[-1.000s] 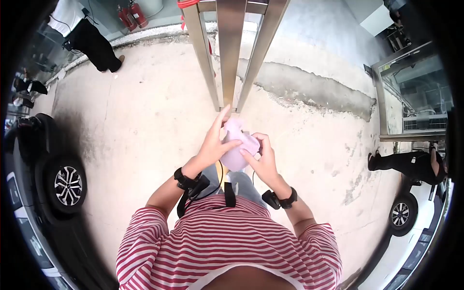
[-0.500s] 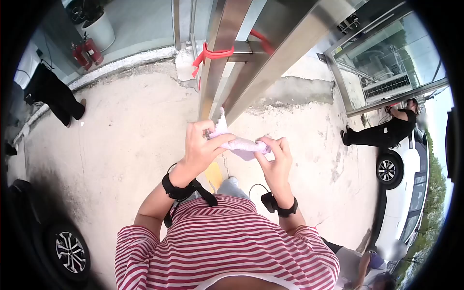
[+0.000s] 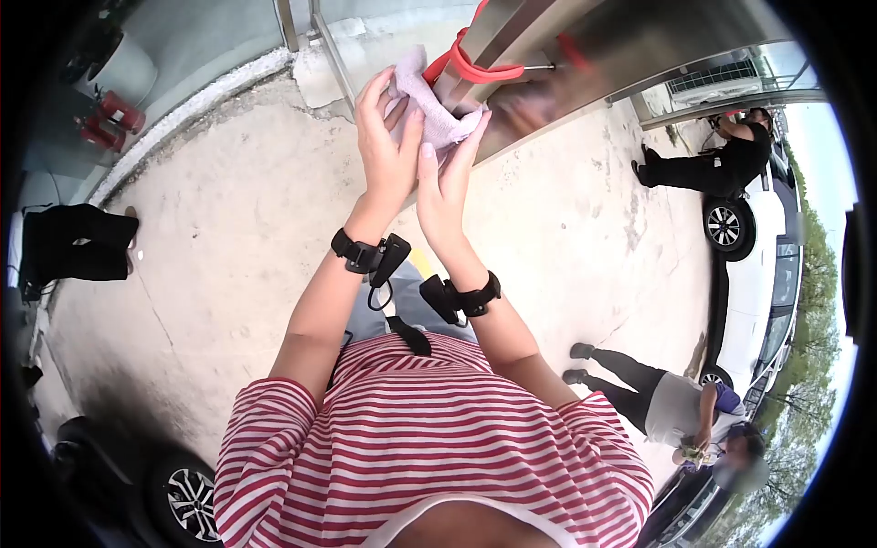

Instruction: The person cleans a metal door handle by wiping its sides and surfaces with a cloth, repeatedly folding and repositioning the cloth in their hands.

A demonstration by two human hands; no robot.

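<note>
A light purple cloth (image 3: 427,108) lies folded between both hands, up against the edge of a metal door frame (image 3: 513,38). My left hand (image 3: 387,151) grips the cloth from its left side, fingers curled along it. On the other side my right hand (image 3: 449,183) presses it with the fingers, the thumbs of both hands close together. A red strap (image 3: 466,62) is looped around the metal just above the cloth. Whether the cloth goes around behind the metal, I cannot tell.
Two red fire extinguishers (image 3: 119,111) stand behind glass at upper left. A person in black (image 3: 713,169) works by a white car (image 3: 776,215) at right. Another person in grey (image 3: 681,406) stands at lower right. A dark car's wheel (image 3: 192,502) is at lower left.
Both hands have moved up and forward with the cloth, from in front of my body to the metal frame by the red strap. The cloth, stretched between them before, is now bunched against the metal.
</note>
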